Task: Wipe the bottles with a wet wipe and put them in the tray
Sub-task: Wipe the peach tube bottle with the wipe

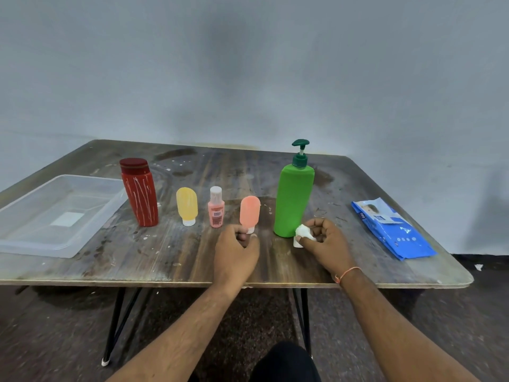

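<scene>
Head: crumpled white wipe [303, 235], translucent tray [35, 238].

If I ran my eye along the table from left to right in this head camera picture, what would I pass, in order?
Clear plastic tray → red bottle → yellow tube → small pink bottle → peach tube → green pump bottle → blue pack of wipes.
</scene>
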